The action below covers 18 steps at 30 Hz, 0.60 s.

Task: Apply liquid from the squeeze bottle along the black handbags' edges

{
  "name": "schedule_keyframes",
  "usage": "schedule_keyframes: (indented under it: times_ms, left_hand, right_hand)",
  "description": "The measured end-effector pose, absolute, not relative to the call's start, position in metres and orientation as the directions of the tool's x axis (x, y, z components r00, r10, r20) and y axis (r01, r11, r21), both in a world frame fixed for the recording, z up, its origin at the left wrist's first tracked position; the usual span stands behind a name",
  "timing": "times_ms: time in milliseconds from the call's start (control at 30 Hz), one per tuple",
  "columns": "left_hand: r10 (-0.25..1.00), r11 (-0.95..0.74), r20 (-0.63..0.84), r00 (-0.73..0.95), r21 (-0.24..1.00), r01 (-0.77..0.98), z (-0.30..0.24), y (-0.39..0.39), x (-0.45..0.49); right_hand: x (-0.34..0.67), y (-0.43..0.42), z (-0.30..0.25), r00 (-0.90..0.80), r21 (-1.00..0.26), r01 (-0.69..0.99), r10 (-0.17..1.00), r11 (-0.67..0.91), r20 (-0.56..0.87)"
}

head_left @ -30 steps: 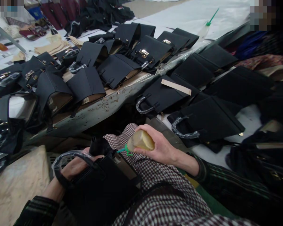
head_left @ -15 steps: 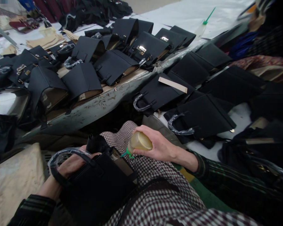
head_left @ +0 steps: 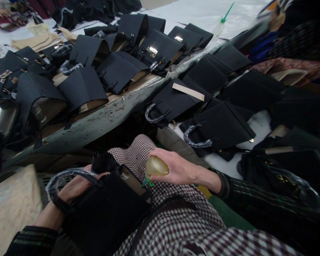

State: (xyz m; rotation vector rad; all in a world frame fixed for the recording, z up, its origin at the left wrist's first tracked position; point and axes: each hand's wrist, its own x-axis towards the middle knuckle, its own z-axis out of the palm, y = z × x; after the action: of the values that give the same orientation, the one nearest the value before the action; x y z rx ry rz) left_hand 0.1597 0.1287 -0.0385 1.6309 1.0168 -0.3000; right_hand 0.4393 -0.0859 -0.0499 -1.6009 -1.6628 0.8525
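Note:
A black handbag (head_left: 109,209) lies across my lap on checked cloth, its end with a tan strip facing right. Its arched handle (head_left: 66,173), wrapped in clear plastic, loops over my left wrist. My left hand (head_left: 80,185) is closed on the bag near its top; most of the fingers are hidden behind the handle and bag. In my right hand (head_left: 173,167) is a squeeze bottle (head_left: 157,166) of yellowish liquid, gripped by its body and tipped down. The bottle's green nozzle (head_left: 147,182) points at the tan strip along the bag's side; whether it touches cannot be told.
Several black handbags (head_left: 88,85) stand on the table at the left and back. More bags (head_left: 221,124) lie on a surface to my right. A second bottle (head_left: 219,28) with a green nozzle stands at the back. Another person's hand (head_left: 277,19) shows at upper right.
The bottle is tilted more steeply, and its nozzle has shifted down along the bag's side edge. My left hand still holds the bag. The whole view has shifted slightly.

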Motion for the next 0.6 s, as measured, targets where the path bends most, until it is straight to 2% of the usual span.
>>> schedule_keyframes:
  times_ms: [200,400,500,600]
  left_hand:
    - [0.435,-0.003,-0.681,0.589,0.653,0.757,-0.038,0.129,0.164]
    - [0.456,-0.069,-0.688,0.564,0.604,0.794,-0.032,0.116,0.167]
    - [0.45,-0.149,-0.665,0.595,0.601,0.785,-0.016,0.108,0.162]
    - [0.368,-0.298,-0.573,0.733,0.674,0.676,0.003,0.102,0.153]
  right_hand:
    - [0.439,-0.089,-0.055,-0.09,-0.825,0.565,0.996,0.03,-0.025]
    - [0.44,-0.084,-0.056,0.021,-0.803,0.559,0.972,-0.204,-0.233]
    - [0.446,-0.083,-0.056,0.066,-0.807,0.486,0.934,-0.336,-0.35]
    - [0.454,-0.085,-0.057,0.09,-0.852,0.302,0.902,-0.428,-0.422]
